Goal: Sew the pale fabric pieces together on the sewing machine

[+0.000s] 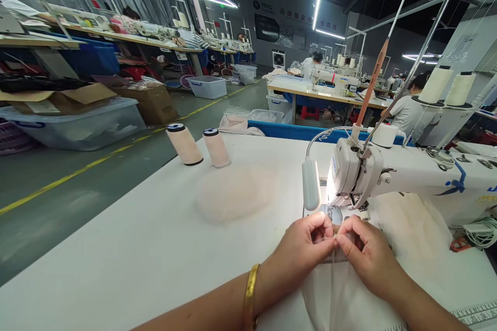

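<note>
Just in front of the needle area of a white sewing machine (351, 176), both hands meet with their fingertips pinched together. My left hand (301, 245), with a gold bangle at the wrist, grips the edge of a thin, pale, sheer fabric (324, 289). My right hand (370, 256) pinches the same fabric close beside it. The cloth hangs from the fingers toward the table's front edge; what is between the fingertips is mostly hidden. Light from a small lamp (311, 184) falls on the needle area, left of the machine head.
Two pale peach thread cones (184, 145) stand at the table's far left. A sheer pale fabric piece (235, 194) lies on the white tabletop (163, 248), and more sheer cloth (413, 225) lies under the machine arm. A ruler (476, 315) is at lower right. Other people sit at machines beyond.
</note>
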`<state>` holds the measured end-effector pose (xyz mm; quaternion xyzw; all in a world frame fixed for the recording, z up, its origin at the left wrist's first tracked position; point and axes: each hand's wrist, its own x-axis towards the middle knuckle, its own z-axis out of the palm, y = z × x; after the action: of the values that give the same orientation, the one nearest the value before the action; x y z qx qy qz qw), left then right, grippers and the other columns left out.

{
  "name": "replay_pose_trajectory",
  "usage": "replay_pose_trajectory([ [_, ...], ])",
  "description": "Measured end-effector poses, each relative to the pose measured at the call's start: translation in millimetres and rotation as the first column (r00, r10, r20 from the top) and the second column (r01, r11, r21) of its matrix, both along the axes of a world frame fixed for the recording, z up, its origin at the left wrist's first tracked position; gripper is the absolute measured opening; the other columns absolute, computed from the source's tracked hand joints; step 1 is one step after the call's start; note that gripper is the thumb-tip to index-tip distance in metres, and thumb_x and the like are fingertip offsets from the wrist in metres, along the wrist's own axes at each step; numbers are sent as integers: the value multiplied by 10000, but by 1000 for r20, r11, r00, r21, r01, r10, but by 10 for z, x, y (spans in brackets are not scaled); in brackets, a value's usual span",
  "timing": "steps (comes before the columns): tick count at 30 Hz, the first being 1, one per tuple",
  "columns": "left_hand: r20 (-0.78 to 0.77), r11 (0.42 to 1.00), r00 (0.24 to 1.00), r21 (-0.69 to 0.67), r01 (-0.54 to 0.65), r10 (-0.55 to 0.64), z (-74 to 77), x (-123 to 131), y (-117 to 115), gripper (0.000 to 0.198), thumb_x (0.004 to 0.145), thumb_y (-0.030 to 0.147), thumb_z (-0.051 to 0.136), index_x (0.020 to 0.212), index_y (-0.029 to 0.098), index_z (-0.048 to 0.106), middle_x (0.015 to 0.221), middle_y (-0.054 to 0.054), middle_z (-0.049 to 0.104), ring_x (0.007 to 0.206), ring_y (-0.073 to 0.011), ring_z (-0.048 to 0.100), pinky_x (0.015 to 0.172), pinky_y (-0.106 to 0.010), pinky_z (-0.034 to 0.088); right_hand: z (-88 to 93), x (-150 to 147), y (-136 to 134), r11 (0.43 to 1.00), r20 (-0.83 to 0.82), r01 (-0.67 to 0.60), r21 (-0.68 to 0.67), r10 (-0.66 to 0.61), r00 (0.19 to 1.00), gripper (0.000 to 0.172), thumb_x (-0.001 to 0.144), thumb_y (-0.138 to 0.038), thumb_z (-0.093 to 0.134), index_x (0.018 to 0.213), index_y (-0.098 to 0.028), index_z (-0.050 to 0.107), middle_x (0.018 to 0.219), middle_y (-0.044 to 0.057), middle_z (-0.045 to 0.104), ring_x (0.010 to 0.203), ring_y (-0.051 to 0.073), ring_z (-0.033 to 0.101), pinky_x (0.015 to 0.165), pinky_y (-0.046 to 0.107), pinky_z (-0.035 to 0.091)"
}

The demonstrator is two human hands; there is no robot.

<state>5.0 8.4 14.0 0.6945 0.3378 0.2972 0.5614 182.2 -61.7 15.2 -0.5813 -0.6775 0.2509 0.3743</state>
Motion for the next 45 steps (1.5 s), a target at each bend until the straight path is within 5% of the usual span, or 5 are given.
replay_pose_trajectory([
  [22, 72, 988, 996, -147, -39, 50, 40, 14, -3, 270, 726, 412, 723, 812, 205, 572, 704, 46, 559, 650, -136, 497, 597, -243, 388, -46, 5, 4, 1000, -21, 29, 2, -29, 999, 247, 1024, -383, 511, 840, -232, 575, 767, -15, 567, 694, 168, 482, 632, 278, 388],
  [32, -24, 995, 995, 1, -98, 98, 96, -23, -19, 231, 806, 425, 697, 818, 203, 760, 794, -22, 730, 781, -211, 624, 715, -294, 476, -67, -5, 27, 997, -44, 72, 27, -71, 997, 245, 1011, -388, 524, 841, -227, 594, 746, -17, 567, 665, 161, 476, 616, 272, 405],
  [45, -45, 993, 993, 60, -106, 109, 77, -26, -18, 217, 813, 401, 663, 775, 208, 756, 788, -30, 741, 785, -218, 641, 727, -303, 492, -44, -28, 15, 996, -46, 84, 14, -84, 995, 260, 1008, -413, 536, 834, -231, 598, 728, -20, 561, 665, 163, 491, 617, 267, 418],
])
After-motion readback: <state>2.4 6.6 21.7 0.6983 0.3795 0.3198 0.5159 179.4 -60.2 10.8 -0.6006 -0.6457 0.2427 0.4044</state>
